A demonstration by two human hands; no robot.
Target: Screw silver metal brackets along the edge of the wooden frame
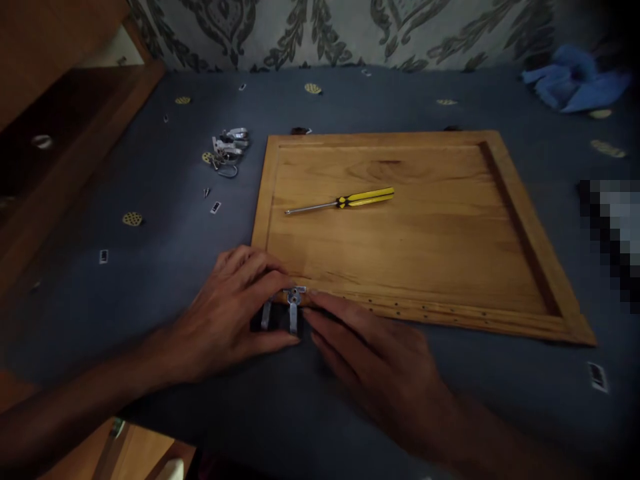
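A silver metal hook (294, 312) with a small screw plate lies against the front left edge of a framed wooden panel (415, 247). My left hand (225, 310) pinches it, forefinger over the plate and thumb at its lower end. From the other side my right hand (377, 360) meets the plate's right end with closed fingertips; its thumb is hidden. Just left of this hook, partly behind my left fingers, is a second metal hook (267, 313). A row of small holes runs along the panel's front strip. On the panel rests a yellow and black screwdriver (367, 198), tip pointing left.
Several metal hooks (230, 150) are heaped left of the panel, with a few screws (206, 193) nearby. A blue cloth (575, 80) lies at the back right on the dark blue patterned tablecloth (165, 160). Wooden furniture (100, 167) borders the left side.
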